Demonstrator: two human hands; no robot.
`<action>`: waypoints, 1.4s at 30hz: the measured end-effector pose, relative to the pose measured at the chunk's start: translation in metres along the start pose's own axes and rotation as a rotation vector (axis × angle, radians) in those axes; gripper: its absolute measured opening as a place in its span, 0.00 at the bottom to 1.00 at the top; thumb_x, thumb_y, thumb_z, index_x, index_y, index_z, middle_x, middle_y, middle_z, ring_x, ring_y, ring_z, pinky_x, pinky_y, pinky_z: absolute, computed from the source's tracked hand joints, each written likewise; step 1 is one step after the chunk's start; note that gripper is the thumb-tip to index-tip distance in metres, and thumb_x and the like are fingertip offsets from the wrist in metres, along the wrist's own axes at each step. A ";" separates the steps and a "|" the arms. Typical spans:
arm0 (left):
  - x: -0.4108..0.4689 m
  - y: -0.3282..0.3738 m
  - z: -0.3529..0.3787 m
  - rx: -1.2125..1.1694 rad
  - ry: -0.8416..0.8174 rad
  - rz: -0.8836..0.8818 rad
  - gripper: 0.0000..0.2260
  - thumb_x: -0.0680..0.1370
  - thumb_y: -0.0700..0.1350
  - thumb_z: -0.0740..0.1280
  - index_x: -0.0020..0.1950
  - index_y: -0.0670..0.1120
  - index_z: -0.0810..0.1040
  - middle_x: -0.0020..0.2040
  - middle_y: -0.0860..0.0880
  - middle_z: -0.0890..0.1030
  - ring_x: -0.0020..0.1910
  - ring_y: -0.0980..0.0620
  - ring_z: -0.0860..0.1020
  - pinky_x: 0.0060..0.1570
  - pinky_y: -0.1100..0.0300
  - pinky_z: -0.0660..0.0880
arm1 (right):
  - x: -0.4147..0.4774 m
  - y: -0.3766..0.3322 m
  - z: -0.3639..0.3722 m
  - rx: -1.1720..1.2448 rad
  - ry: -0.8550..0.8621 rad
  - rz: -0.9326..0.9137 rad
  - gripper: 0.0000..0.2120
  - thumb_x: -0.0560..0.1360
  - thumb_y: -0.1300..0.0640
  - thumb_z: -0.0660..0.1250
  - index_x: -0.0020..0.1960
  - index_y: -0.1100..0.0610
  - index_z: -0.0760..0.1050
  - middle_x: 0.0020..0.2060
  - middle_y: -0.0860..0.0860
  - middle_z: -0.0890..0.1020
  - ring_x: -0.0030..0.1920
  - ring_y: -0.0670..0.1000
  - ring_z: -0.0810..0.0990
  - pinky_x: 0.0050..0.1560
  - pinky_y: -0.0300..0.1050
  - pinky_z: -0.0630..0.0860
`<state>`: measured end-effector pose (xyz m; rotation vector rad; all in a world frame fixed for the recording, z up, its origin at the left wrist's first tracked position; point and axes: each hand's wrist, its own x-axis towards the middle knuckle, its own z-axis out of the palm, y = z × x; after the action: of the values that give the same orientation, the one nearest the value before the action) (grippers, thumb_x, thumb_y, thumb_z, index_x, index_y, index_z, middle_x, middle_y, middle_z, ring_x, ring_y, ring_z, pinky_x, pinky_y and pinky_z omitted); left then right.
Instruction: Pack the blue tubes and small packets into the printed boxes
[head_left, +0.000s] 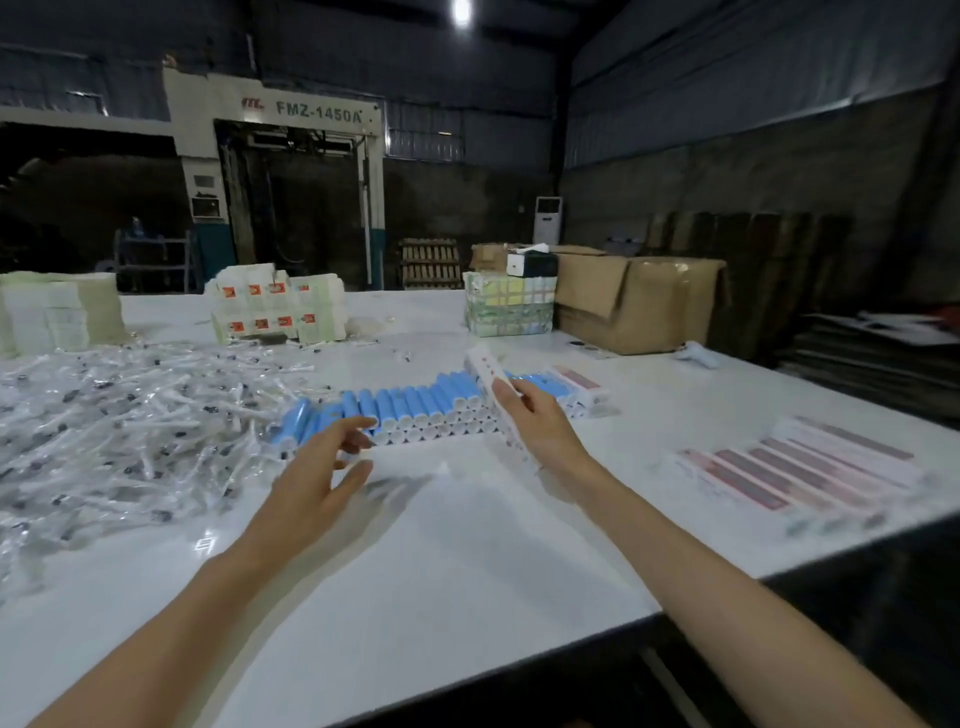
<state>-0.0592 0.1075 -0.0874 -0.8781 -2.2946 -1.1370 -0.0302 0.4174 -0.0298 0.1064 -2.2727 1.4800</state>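
Over the near edge of the glossy white table (467, 561), two bare forearms reach forward. The left hand (317, 467) hangs with fingers spread and loose, grasping nothing, its fingertips just short of the near end of the stacked row of blue tubes with white caps (415, 405). The right hand (530, 421) grips a long white printed box (491, 384), tilted up on end just beside the tubes. To the left spreads a wide heap of small clear plastic packets (119, 421), covering that side of the tabletop. To the right lies a fanned row of flat printed boxes with dark red panels (795, 467), well apart from the hands. Farther back stand stacks of white cartons with orange labels (275, 306), a pale bundled stack (52, 312), a strapped bundle (506, 304) and brown cardboard boxes (639, 301). Beyond the table, the dim hall shows a machine frame lettered FMZ-1450A (291, 111), a wooden pallet (430, 262), a white standing cabinet (548, 219) and corrugated metal walls (727, 78).
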 end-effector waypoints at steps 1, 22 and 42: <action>0.000 -0.001 0.003 0.037 -0.015 0.023 0.19 0.84 0.44 0.70 0.74 0.56 0.74 0.61 0.59 0.80 0.61 0.56 0.80 0.63 0.51 0.79 | 0.001 0.007 -0.026 -0.072 0.063 -0.019 0.16 0.83 0.37 0.62 0.59 0.47 0.79 0.44 0.38 0.82 0.41 0.39 0.80 0.41 0.42 0.76; -0.001 -0.001 0.000 0.125 -0.051 0.084 0.15 0.83 0.36 0.70 0.61 0.57 0.84 0.62 0.62 0.80 0.65 0.56 0.76 0.62 0.62 0.73 | -0.062 0.105 -0.326 -1.411 0.142 0.392 0.24 0.85 0.41 0.59 0.75 0.53 0.70 0.70 0.58 0.74 0.70 0.58 0.71 0.70 0.54 0.71; -0.008 0.025 -0.006 0.187 -0.006 -0.140 0.07 0.86 0.46 0.68 0.56 0.57 0.84 0.51 0.60 0.84 0.51 0.58 0.80 0.47 0.58 0.74 | 0.005 -0.016 0.024 -0.425 0.063 -0.152 0.09 0.82 0.56 0.62 0.45 0.54 0.77 0.36 0.52 0.81 0.42 0.57 0.79 0.43 0.53 0.76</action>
<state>-0.0354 0.1118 -0.0758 -0.6600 -2.4520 -0.9554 -0.0372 0.3901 -0.0230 0.1011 -2.4128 0.8899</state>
